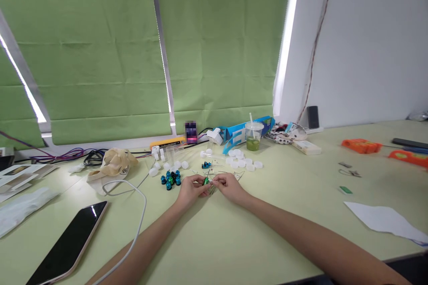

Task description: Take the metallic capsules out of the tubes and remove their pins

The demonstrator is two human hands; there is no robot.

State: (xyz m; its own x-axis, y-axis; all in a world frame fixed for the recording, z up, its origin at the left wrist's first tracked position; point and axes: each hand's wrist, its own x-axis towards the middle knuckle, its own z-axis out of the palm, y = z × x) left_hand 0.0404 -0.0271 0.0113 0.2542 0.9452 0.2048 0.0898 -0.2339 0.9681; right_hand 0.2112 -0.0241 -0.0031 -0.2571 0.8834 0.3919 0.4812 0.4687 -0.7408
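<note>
Near the middle of the table, my left hand is closed on a small shiny green part with a thin dark stem pointing up. My right hand comes in from the other side, its fingertips pinched on a thin silvery rod that meets the green part; its far end is hidden by the fingers. Several similar thin rods lie scattered just behind and under the hands. To the left stands a cluster of small blue, black and green round parts. Beyond the hands lie a few small blue pieces.
White round caps and clear tubes lie behind the hands. A lidded cup with green drink stands at the back. A white cable crosses my left forearm beside a phone. Orange tools and paper lie right.
</note>
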